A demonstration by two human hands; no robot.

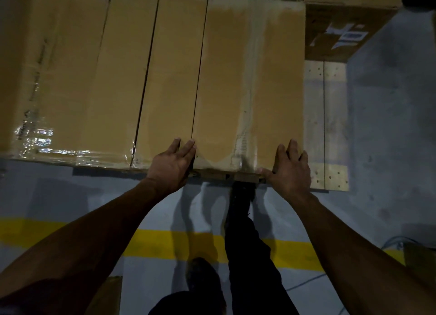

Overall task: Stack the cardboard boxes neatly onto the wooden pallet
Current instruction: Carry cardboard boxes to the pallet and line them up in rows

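L hand (173, 162) + R hand (290, 168) flat on near edge of rightmost cardboard box (250, 83), fingers spread, palms down, not gripping. Box lies on wooden pallet (330, 126), touching 3 more boxes (99, 79) in row to L. Pallet boards bare to R. Shoe (243, 192) at pallet edge; yellow floor line (165, 244) behind.

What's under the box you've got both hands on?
The box sits on the wooden pallet, whose bare boards show to its right. Whatever lies directly beneath it is covered.
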